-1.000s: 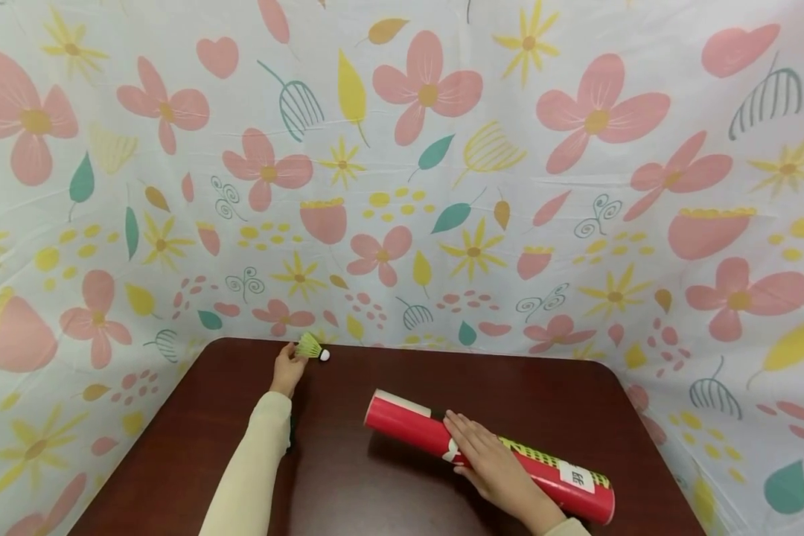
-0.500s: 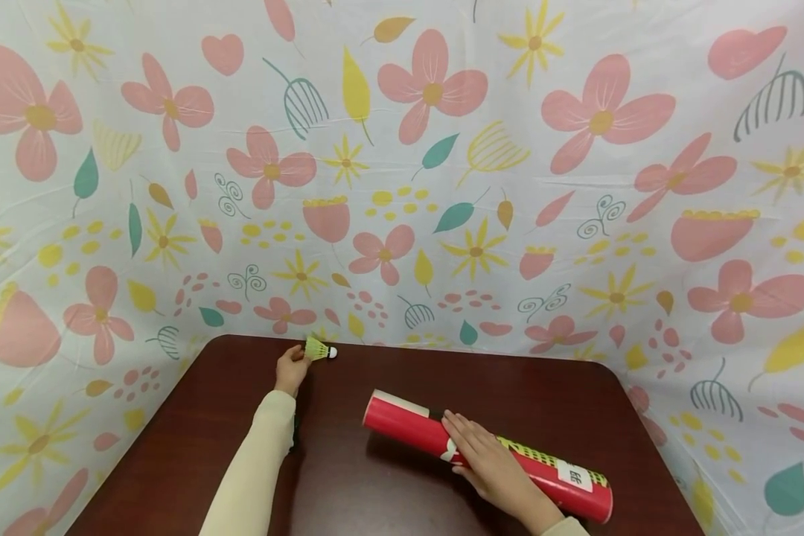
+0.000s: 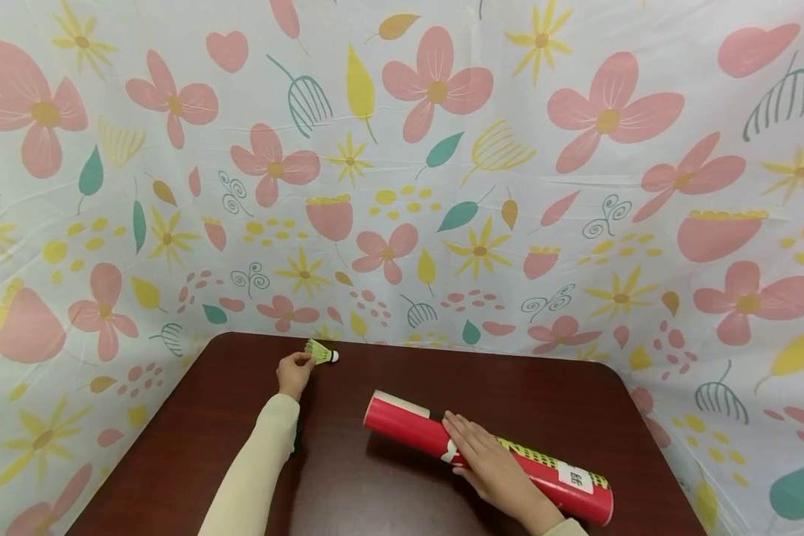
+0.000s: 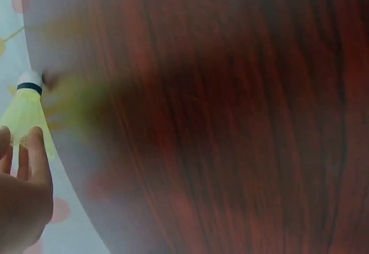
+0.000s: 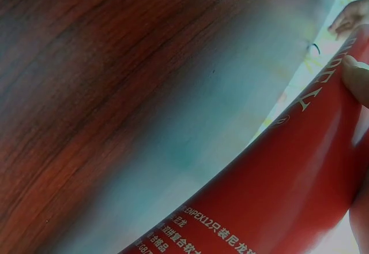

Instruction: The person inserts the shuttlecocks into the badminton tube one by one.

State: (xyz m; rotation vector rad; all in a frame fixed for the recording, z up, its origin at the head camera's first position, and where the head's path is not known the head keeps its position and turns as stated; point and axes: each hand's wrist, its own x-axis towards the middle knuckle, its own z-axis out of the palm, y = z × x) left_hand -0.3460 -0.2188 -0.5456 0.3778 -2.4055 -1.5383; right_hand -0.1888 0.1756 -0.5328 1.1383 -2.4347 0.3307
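Observation:
Near the table's far left edge, my left hand [image 3: 295,374] pinches a yellow shuttlecock [image 3: 320,353] by the open end of its skirt. Its white cork, with a black band, points right in the head view. The left wrist view shows the fingertips [image 4: 38,141] on the skirt and the cork pointing away from them. My right hand [image 3: 485,461] lies across a long red shuttlecock tube [image 3: 402,426], fingers over the top and thumb along the near side. Part of the tube's yellow pattern and white label shows beyond the hand. Printed lettering fills the tube's side in the right wrist view.
Both hands work over a dark brown glossy table [image 3: 348,476] with rounded far corners. A white cloth [image 3: 402,179] printed with flowers and leaves hangs behind and at both sides. The tube lies slantwise across the right half, its shadow beneath its left end.
My left hand has shifted slightly right with the shuttlecock, whose tilt has changed a little. The right hand and the tube have stayed put.

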